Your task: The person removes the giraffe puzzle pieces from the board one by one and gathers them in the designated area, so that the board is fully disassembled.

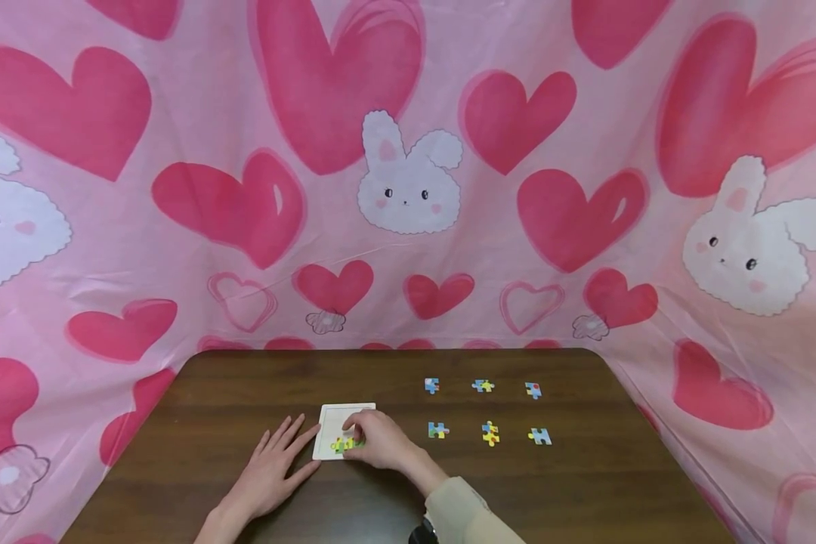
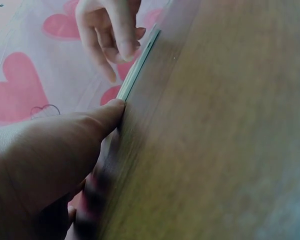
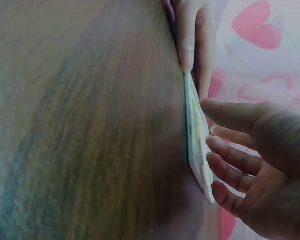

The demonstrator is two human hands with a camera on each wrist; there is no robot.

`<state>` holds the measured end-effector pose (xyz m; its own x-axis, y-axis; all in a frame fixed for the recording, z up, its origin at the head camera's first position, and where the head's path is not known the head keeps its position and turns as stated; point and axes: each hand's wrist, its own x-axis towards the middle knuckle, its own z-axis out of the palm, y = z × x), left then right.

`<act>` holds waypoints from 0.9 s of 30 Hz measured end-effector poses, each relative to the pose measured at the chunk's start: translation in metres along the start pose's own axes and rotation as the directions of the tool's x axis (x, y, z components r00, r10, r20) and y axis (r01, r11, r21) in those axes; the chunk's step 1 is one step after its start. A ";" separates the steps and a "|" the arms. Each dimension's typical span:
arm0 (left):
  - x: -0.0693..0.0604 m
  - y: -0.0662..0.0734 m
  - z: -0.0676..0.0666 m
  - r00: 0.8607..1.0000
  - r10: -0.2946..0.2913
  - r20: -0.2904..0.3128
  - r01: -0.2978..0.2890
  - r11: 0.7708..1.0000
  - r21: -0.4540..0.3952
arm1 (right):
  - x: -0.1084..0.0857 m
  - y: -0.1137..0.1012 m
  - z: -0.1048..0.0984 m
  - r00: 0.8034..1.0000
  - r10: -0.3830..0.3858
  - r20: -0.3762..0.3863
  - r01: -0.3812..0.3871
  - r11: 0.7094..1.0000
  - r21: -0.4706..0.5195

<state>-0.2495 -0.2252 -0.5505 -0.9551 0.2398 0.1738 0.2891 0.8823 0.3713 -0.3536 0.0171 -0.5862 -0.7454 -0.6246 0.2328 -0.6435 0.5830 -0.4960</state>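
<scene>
A white puzzle board [image 1: 332, 418] lies on the table, with yellow-green jigsaw pieces [image 1: 338, 445] along its lower part. My left hand [image 1: 264, 474] rests on the table at the board's left side, fingers spread. Its thumb touches the board's near left corner, and its index fingertip meets the left edge. Over the board's right part is my right hand [image 1: 383, 442], its thumb and loosely bent fingers spaced apart. In the right wrist view, that hand's fingertips [image 3: 217, 144] are close to the board's face [image 3: 197, 130]. No piece shows in its grip; the hand covers part of the pieces.
To the right of the board, several loose jigsaw pieces lie in two rows, among them a blue one [image 1: 432, 386] and a yellow one [image 1: 491, 434]. The brown wooden table [image 1: 585, 483] ends at a pink heart-patterned cloth [image 1: 408, 257] behind it.
</scene>
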 end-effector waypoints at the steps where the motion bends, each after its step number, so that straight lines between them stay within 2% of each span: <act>1: 0.000 0.000 0.000 1.000 0.003 -0.003 -0.003 1.000 0.001 | 0.001 0.002 0.004 1.000 0.001 0.000 -0.001 1.000 -0.006; 5: -0.001 -0.001 0.001 1.000 0.001 -0.015 -0.002 1.000 -0.013 | 0.002 0.010 0.014 1.000 0.003 -0.015 -0.004 1.000 -0.030; 13: 0.000 -0.004 0.003 1.000 -0.024 0.020 0.024 0.999 -0.027 | -0.005 0.002 0.011 0.999 0.016 -0.047 -0.018 0.999 -0.043; 18: 0.002 -0.004 0.003 0.999 -0.030 0.035 0.031 0.999 -0.022 | -0.012 -0.007 0.005 0.995 0.013 -0.100 -0.013 1.000 0.001; 21: 0.002 -0.003 0.002 0.999 -0.033 0.042 0.034 0.999 -0.024 | -0.015 -0.013 0.003 0.992 0.039 -0.119 -0.036 0.999 0.030; 27: 0.002 -0.003 0.002 0.998 -0.037 0.053 0.038 0.999 -0.022 | -0.023 -0.038 -0.017 0.992 0.089 -0.087 -0.085 0.995 0.047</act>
<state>-0.2520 -0.2268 -0.5532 -0.9673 0.2279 0.1115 0.2536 0.8819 0.3974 -0.3150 0.0186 -0.5586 -0.8119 -0.5228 0.2598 -0.5689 0.6088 -0.5529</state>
